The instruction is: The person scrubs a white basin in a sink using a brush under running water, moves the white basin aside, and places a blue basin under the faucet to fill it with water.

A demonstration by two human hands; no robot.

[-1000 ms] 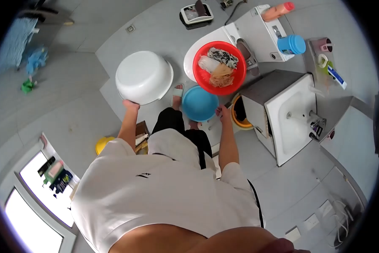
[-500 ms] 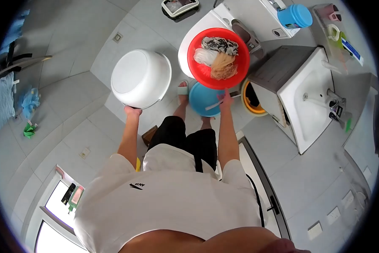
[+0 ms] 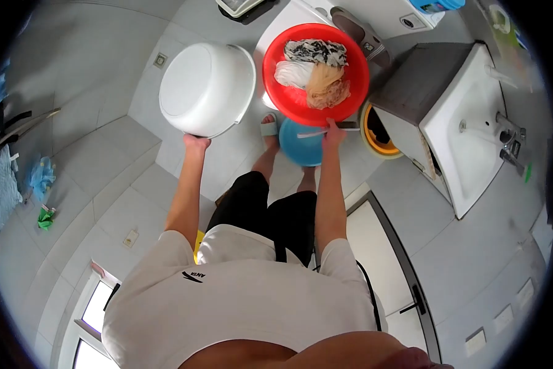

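My left hand (image 3: 196, 142) is closed on the rim of a white basin (image 3: 193, 86), which is tipped on its side with its underside facing me. My right hand (image 3: 333, 135) is closed on the near rim of a red basin (image 3: 282, 101). Inside lie a black-and-white patterned cloth (image 3: 316, 51), a white cloth (image 3: 293, 74) and a tan cloth (image 3: 325, 86). A brush-like tool with a pale handle (image 3: 311, 133) crosses at my right hand; whether my fingers grip it too, I cannot tell. Below stands a blue basin (image 3: 301, 147), partly hidden by the red one.
A white toilet (image 3: 288, 21) stands behind the red basin. To the right are a yellow-rimmed bucket (image 3: 379, 144) and a white sink (image 3: 467, 157) on a cabinet. A door (image 3: 381, 258) is at lower right, and blue cloths hang along the left wall (image 3: 73, 123).
The red basin has come up closer to the camera with my right hand, and the tool by that hand has turned flatter. The white basin has risen slightly too. My view has shifted.
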